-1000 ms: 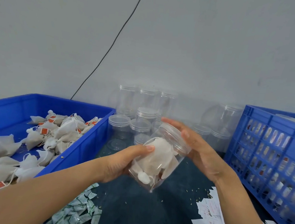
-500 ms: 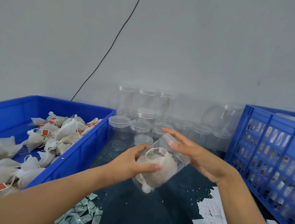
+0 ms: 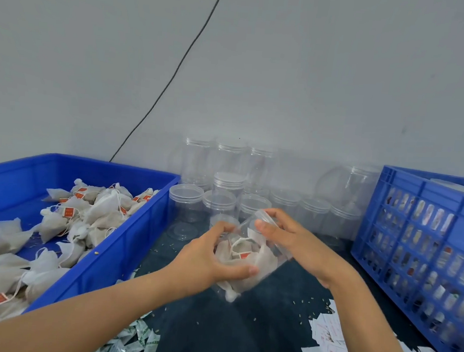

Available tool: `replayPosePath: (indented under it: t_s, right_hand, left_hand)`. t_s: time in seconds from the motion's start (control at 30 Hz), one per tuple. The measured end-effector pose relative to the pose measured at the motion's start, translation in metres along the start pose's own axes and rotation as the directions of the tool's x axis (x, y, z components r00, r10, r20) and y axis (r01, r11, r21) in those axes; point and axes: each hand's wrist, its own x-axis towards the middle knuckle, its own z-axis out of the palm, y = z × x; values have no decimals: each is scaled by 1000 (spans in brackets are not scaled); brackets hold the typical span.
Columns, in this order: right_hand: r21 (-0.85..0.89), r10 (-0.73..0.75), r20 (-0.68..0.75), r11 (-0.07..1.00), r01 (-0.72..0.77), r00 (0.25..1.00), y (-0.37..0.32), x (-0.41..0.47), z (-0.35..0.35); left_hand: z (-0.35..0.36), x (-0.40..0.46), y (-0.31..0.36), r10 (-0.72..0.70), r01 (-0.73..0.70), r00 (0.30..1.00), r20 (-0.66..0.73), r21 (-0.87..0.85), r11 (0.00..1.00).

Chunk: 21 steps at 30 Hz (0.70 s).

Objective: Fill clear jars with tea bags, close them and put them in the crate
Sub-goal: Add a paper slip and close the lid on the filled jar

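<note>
Between the two hands, over the dark table (image 3: 241, 329), a clear jar (image 3: 248, 266) packed with tea bags (image 3: 246, 257) is held tilted, its mouth turned up and away from the person. The left hand (image 3: 207, 260) curls round the jar's body, thumb across the near side and fingers wrapped behind it. The right hand (image 3: 290, 236) sits at the mouth with its fingers bent over a clear lid (image 3: 266, 220), which looks only partly seated; whether it is threaded on cannot be told. The step in hand appears to be closing this filled jar. The next move calls for the lid to be squared on the rim and turned tight while the left hand keeps the body from spinning, and a string or tag near the mouth could catch under it. Just beyond the hands stand empty lidded jars (image 3: 228, 192). To the right of the right hand is the blue crate (image 3: 416, 218); to the left of the left hand, a blue bin (image 3: 126, 239) of loose tea bags.
</note>
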Motion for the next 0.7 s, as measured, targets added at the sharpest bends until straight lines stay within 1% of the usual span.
replayPosePath:
  t_s: [0.07, 0.17, 0.2, 0.27, 0.3, 0.5, 0.57, 0.63, 0.7]
  right_hand:
    - [-23, -4, 1, 1000, 4, 1000, -1, 0, 5]
    - [45, -105, 6, 994, 104, 994, -3, -3, 5]
    - [66, -135, -24, 988, 137, 990, -4, -3, 5]
    - [90, -155, -126, 982, 166, 980, -5, 0, 7]
    - [100, -150, -160, 981, 167, 976, -5, 2, 10]
    - [140, -68, -239, 985, 103, 969, -8, 8, 23]
    - [140, -80, -269, 983, 121, 960, -13, 6, 24]
    - [87, -106, -292, 987, 136, 951, -20, 3, 23]
    - [30, -131, -292, 989, 146, 947, -26, -2, 21]
  left_hand:
    - [1, -1, 1, -18, 17, 1000, 18, 26, 999]
    - [-3, 0, 3, -42, 51, 995, 89, -98, 994]
    - [-4, 1, 4, -43, 56, 994, 102, -129, 990]
    - [-4, 2, 5, -46, 58, 995, 92, -136, 989]
    - [-4, 2, 5, -49, 58, 996, 81, -117, 991]
    - [-4, 2, 3, -29, 29, 1000, 3, -3, 1000]
    - [-1, 0, 5, 11, -11, 1000, -11, 3, 1000]
    - [0, -2, 7, 68, -68, 998, -12, 23, 997]
    - [-1, -4, 9, 126, -123, 991, -31, 102, 987]
